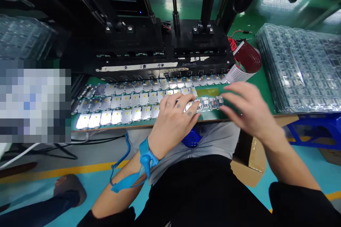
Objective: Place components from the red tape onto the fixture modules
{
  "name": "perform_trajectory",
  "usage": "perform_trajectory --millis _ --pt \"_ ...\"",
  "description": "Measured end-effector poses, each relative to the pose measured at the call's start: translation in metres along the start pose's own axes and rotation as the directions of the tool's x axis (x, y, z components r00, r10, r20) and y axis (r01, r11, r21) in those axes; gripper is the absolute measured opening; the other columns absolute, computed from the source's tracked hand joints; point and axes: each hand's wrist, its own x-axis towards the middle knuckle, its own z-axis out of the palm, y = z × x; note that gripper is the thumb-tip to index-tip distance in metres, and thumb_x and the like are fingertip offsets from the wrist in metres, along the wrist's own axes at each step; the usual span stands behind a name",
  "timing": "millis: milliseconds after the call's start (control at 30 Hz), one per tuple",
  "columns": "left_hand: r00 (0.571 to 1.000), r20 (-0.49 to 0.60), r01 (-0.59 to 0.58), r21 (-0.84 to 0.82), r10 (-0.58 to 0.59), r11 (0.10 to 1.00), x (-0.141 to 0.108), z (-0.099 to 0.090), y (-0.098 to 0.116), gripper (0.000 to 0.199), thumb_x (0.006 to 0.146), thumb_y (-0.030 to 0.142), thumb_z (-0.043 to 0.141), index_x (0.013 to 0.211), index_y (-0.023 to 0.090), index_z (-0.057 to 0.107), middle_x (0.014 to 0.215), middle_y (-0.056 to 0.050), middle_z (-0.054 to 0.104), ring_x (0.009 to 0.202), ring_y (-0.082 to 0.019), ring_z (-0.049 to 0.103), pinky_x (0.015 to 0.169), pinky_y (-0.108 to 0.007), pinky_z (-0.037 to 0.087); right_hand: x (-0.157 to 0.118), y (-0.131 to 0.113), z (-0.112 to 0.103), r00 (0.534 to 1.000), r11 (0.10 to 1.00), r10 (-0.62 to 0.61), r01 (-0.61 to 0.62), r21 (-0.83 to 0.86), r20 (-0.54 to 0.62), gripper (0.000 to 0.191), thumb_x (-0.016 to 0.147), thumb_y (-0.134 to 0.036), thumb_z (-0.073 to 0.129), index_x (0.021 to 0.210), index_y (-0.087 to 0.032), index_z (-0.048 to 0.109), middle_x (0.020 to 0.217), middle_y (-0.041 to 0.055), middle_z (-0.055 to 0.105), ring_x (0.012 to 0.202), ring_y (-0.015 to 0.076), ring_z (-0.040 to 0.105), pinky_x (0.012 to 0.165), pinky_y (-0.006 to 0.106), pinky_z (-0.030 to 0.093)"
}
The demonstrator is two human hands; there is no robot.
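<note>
I've got the left hand [172,122] down on the near end of the bare boards, fingers curled over the row, and from here I cannot tell whether it is pinching anything. The right hand [250,110] is open, fingers spread and reaching low over the same spot, right by the small green circuit boards [209,103] at the right end of the middle row. I can't quite tell if those fingertips are touching.

Across the green bench [262,94], silver-topped modules [128,104] run in three tight rows from left to right, right up against the black test fixture [138,71] on the far side. A cream label strip with handwritten numbers runs along the fixture's front, and black press columns [176,14] rise behind it.

Over on the right sits a tall stack of clear plastic trays [301,67] loaded with boards, and just left of it a curled red ribbon cable [247,56] spills out beside a loose tangle of red wire. A blue wrist strap [146,156] is snug on the left wrist, its coiled blue cord [122,181] dangling below. Down by the right knee there's a cardboard box [249,159], and the far left of the view is too blurred to read.
</note>
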Motion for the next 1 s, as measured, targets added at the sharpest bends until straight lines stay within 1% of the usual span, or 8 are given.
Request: perform_trajectory --millis 100,200,400,500,600,800,900,1000 --pt "1.0 -0.013 -0.015 -0.008 0.015 1.0 0.0 0.002 0.0 0.023 0.094 0.025 0.058 0.115 0.02 0.063 0.119 -0.011 0.067 0.107 -0.031 0.054 0.089 -0.051 0.045 0.014 -0.03 0.028 0.994 0.991 -0.065 0.054 0.121 0.093 0.035 0.091 -0.027 0.06 0.125 -0.02 0.06 0.133 0.0101 0.06 0.128 0.028 0.052 0.105 0.05 0.05" --pt "0.998 -0.037 -0.053 -0.017 0.052 0.998 0.001 0.002 0.001 0.019 0.095 0.023 0.057 0.113 0.02 0.064 0.114 -0.008 0.07 0.104 -0.028 0.056 0.088 -0.047 0.044 0.019 -0.025 0.038 0.991 0.987 -0.066 0.047 0.156 0.12 0.029 0.093 -0.027 0.058 0.12 -0.017 0.063 0.128 0.0074 0.064 0.125 0.0265 0.053 0.104 0.047 0.05" --pt "0.988 -0.111 -0.105 -0.011 0.103 0.994 0.005 0.003 0.0 0.015 0.095 0.02 0.056 0.108 0.017 0.064 0.106 -0.004 0.074 0.097 -0.024 0.06 0.087 -0.042 0.042 0.019 -0.018 0.041 0.993 0.977 -0.089 0.072 0.202 0.077 0.021 0.096 -0.022 0.053 0.112 -0.016 0.065 0.116 0.0055 0.07 0.115 0.0218 0.06 0.098 0.042 0.051" --pt "0.987 -0.136 -0.085 -0.01 0.083 0.996 0.009 0.005 -0.002 0.013 0.096 0.019 0.054 0.104 0.018 0.064 0.104 -0.003 0.074 0.097 -0.024 0.059 0.086 -0.042 0.042 0.024 -0.021 0.04 0.997 0.98 -0.067 0.074 0.186 -0.042 0.018 0.097 -0.018 0.049 0.105 -0.016 0.064 0.108 0.0058 0.071 0.106 0.02 0.062 0.094 0.039 0.052" --pt "0.985 -0.175 -0.018 -0.008 0.016 1.0 0.015 0.007 -0.002 0.012 0.096 0.017 0.053 0.098 0.017 0.064 0.101 -0.004 0.073 0.099 -0.025 0.058 0.087 -0.042 0.043 0.03 -0.023 0.039 0.991 0.987 0.02 0.002 0.162 -0.134 0.015 0.097 -0.016 0.048 0.096 -0.016 0.063 0.102 0.0074 0.07 0.1 0.019 0.062 0.091 0.036 0.051" --pt "0.986 -0.149 0.087 0.043 -0.08 0.995 0.024 0.012 -0.001 0.015 0.095 0.019 0.053 0.089 0.015 0.065 0.101 -0.009 0.069 0.098 -0.028 0.056 0.081 -0.043 0.044 0.032 -0.024 0.052 0.996 0.987 0.082 -0.078 0.14 -0.022 0.023 0.098 -0.021 0.044 0.091 -0.014 0.064 0.109 0.0105 0.065 0.103 0.0224 0.056 0.089 0.039 0.047" --pt "0.989 -0.109 0.109 0.04 -0.104 0.993 0.023 0.011 -0.001 0.015 0.096 0.022 0.053 0.099 0.017 0.067 0.106 -0.01 0.068 0.101 -0.029 0.055 0.084 -0.045 0.045 0.03 -0.025 0.058 0.993 0.986 0.12 -0.117 0.116 -0.012 0.024 0.098 -0.022 0.045 0.093 -0.014 0.066 0.112 0.0111 0.063 0.105 0.0238 0.054 0.091 0.04 0.046" --pt "0.992 -0.076 0.1 0.032 -0.098 0.994 0.017 0.006 0.001 0.017 0.095 0.024 0.056 0.107 0.019 0.067 0.111 -0.01 0.066 0.103 -0.029 0.054 0.087 -0.048 0.045 0.027 -0.026 0.054 0.991 0.979 0.136 -0.133 0.153 -0.008 0.022 0.098 -0.022 0.046 0.102 -0.013 0.066 0.114 0.0119 0.061 0.109 0.0237 0.053 0.095 0.04 0.046"
